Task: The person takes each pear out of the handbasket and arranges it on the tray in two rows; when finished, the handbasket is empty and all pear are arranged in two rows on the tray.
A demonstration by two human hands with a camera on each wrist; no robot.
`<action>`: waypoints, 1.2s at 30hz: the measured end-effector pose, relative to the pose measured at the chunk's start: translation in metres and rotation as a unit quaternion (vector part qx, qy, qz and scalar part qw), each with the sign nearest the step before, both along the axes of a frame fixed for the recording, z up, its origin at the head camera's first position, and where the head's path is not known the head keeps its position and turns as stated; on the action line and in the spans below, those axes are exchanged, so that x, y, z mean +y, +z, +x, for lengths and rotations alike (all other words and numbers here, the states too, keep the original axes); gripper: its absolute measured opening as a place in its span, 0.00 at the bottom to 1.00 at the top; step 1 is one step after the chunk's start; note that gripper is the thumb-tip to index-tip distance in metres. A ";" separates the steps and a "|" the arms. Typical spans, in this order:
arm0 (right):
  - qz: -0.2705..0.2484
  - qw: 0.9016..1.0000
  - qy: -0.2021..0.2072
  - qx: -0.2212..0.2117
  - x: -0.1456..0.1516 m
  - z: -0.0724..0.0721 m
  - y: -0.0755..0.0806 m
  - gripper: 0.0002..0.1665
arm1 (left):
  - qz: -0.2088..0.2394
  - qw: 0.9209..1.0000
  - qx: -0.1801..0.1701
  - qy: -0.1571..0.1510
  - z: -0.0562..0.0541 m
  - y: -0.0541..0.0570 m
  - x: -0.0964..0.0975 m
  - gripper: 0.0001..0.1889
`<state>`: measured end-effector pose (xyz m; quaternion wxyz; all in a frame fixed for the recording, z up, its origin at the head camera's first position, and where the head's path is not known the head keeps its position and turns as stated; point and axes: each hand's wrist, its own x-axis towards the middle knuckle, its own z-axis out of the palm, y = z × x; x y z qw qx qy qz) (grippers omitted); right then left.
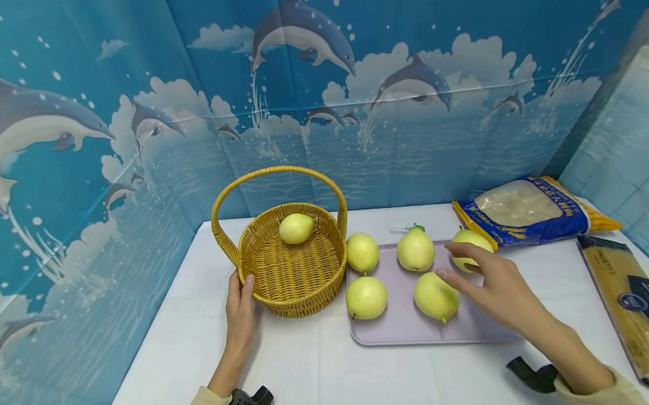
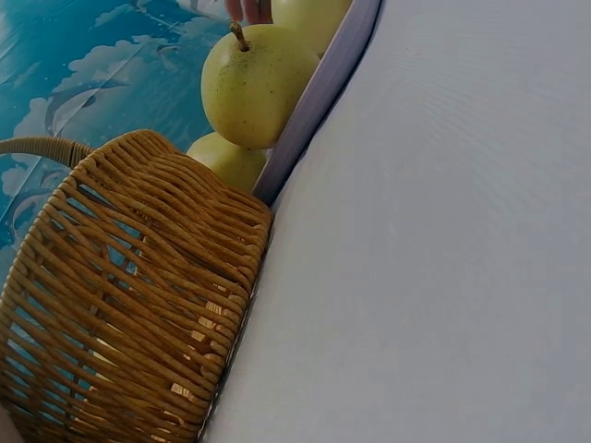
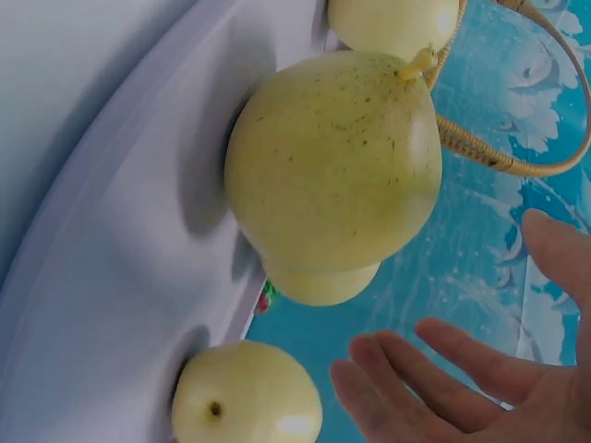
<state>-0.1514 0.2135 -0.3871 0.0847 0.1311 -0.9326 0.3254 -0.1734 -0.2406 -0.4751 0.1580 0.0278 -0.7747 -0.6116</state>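
Observation:
My left hand [image 1: 241,313] holds the near left rim of a round yellow wicker basket [image 1: 303,303], thumb at the rim and fingers outside. One yellow-green pear [image 1: 296,228] lies inside the basket, whose tall handle stands upright. In the left wrist view the woven basket wall [image 2: 138,286] fills the left side. My right hand [image 1: 497,288] hovers over the right part of a pale purple tray [image 1: 399,334], fingers spread and holding nothing. Nearest to it are a front pear [image 1: 436,296] and a back right pear [image 1: 468,246]. Other pears [image 1: 366,298] sit at the tray's left and back.
A blue and yellow plastic bag [image 1: 531,211] lies at the back right. In front of it is a flat pack of spaghetti [image 1: 638,313]. A small green object [image 1: 417,226] shows behind one pear. Dolphin-printed curtains [image 1: 309,141] enclose the white table [image 1: 336,387].

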 end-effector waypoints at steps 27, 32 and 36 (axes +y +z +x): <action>-0.030 0.995 0.096 -0.018 -0.093 -0.016 0.024 0.42 | -0.003 1.000 -0.007 0.003 0.002 -0.001 -0.001 0.32; -0.045 0.991 0.120 -0.036 -0.112 -0.022 0.028 0.44 | -0.003 1.000 -0.007 0.000 0.002 0.000 0.000 0.32; -0.049 0.989 0.137 -0.034 -0.129 -0.029 0.032 0.43 | -0.003 1.000 -0.008 -0.003 0.003 0.002 0.001 0.31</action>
